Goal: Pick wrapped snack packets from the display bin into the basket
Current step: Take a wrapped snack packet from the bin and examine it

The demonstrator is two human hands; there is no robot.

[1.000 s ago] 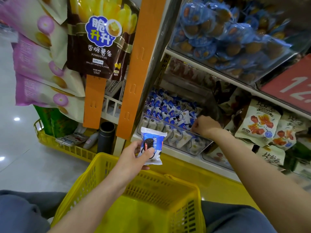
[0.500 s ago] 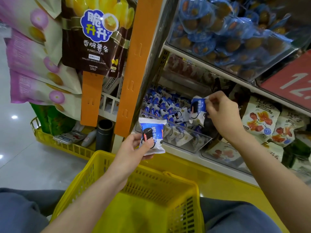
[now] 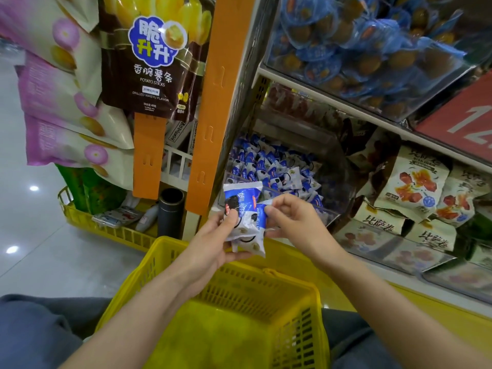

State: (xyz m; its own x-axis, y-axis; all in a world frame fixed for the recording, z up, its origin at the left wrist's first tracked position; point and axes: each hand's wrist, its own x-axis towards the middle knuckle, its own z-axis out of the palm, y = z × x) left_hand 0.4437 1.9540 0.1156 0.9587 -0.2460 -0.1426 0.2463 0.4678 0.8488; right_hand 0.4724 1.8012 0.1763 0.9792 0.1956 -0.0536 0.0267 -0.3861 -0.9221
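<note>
Both hands are meeting just above the basket (image 3: 314,328), at its far rim, w/ two pkts between them. Left hand (image 3: 213,243) is gripping the upper pkt (image 3: 241,197), thumb pressing across its front. Right hand (image 3: 295,222) is pinching a corner of the lower pkt (image 3: 253,227), which is overlapping the first. Neither's in the basket yet; the rest are lying in the bin (image 3: 330,210) on the shelf behind.

Risk, imo: slick wrappers are sliding on each other. If the right is letting go before the left has both, one's dropping. It'd prob be landing in the basket, but this close to the rim it could be going to the floor instead. Squeezing too hard could also be crushing what's inside.
</note>
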